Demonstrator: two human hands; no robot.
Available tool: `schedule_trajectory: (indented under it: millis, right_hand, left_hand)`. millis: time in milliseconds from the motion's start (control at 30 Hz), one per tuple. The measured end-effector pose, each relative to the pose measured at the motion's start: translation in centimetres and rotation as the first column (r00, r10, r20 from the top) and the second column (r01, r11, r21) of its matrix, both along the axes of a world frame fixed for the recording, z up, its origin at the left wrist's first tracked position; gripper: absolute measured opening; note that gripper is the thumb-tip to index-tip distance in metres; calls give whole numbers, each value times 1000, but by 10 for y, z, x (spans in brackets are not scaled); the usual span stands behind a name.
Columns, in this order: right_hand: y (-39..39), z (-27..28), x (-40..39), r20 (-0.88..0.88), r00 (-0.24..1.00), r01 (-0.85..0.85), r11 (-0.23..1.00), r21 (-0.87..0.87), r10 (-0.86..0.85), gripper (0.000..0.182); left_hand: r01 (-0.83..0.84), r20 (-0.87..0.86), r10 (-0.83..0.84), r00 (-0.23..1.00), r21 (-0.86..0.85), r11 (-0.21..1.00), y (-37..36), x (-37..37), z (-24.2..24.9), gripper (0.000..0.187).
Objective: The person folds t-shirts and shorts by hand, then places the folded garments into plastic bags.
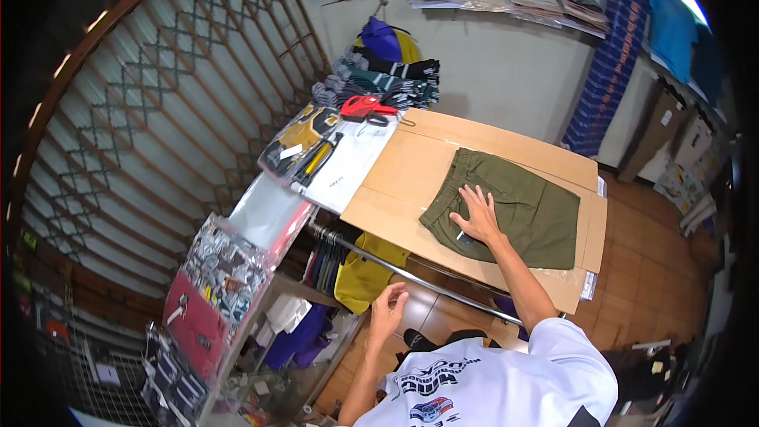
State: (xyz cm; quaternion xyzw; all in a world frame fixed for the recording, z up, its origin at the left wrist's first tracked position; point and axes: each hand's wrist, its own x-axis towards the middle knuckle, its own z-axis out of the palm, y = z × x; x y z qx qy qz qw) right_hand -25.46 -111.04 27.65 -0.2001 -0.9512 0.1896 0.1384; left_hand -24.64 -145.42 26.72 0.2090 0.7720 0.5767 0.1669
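Observation:
Olive green shorts (538, 209) lie flat on a sheet of brown cardboard (387, 182), with the elastic waistband towards the left. My right hand (477, 217) rests on the shorts near the waistband, fingers spread. A small whitish tag (462, 235) shows beside its palm. Away from the cardboard, my left hand (389, 308) hangs in the air below the near edge, fingers partly curled and apart, with nothing in it. Near it, a yellow garment (370, 273) hangs under the table.
A red tool (364, 107) and a yellow-and-black cutter (319, 158) lie left of the cardboard. Folded clothes (379, 79) are piled behind them. A metal rail (411, 275) runs below the table's near edge. Packaged goods (217, 269) stand at the left.

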Motion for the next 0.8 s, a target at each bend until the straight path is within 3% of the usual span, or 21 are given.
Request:
schedule_trajectory:
  millis: [67, 100, 167, 200, 233, 300, 400, 500, 567, 600, 733, 800]
  right_hand:
    - [-1, 1, 11, -277, 958, 18, 978, -209, -77, 68]
    - [-1, 4, 21, -268, 958, 45, 977, -207, -101, 68]
    - [-4, 12, 45, -477, 839, 128, 947, -294, -262, 56]
    - [-5, 17, 59, -527, 791, 225, 948, -223, -312, 50]
    - [-4, 21, 76, -524, 762, 295, 924, -242, -381, 49]
    - [7, 17, 109, -497, 712, 464, 863, -199, -497, 47]
    - [28, 4, 154, -429, 657, 628, 764, -144, -621, 47]
    - [39, -9, 181, -358, 642, 675, 721, -156, -678, 49]
    - [40, -15, 190, -344, 648, 667, 724, -176, -680, 48]
    - [38, -15, 188, -330, 659, 674, 725, -140, -676, 48]
    - [35, -12, 177, -286, 653, 712, 697, -85, -701, 46]
    - [31, -9, 173, -249, 648, 733, 678, -56, -720, 44]
  left_hand:
    - [116, -34, -115, 993, 30, 993, 16, -23, 6, 26]
    - [141, -25, -141, 990, 33, 989, 26, -33, 11, 26]
    - [193, -113, -191, 975, 7, 981, 50, -50, 20, 23]
    - [207, -38, -205, 978, 62, 976, 64, -58, 24, 23]
    - [232, -40, -230, 972, 64, 971, 79, -68, 30, 23]
    - [282, -208, -273, 939, 11, 959, 108, -83, 40, 24]
    - [273, -234, -269, 934, -16, 962, 159, -111, 34, 29]
    - [230, -347, -248, 905, -91, 969, 204, -136, 21, 40]
    - [71, -466, -216, 858, -308, 949, 231, -147, 9, 46]
    - [88, -448, -245, 860, -343, 935, 239, -151, 6, 49]
    - [28, -546, -213, 811, -327, 945, 256, -153, -6, 38]
    - [49, -514, -220, 829, -326, 944, 256, -159, -10, 34]
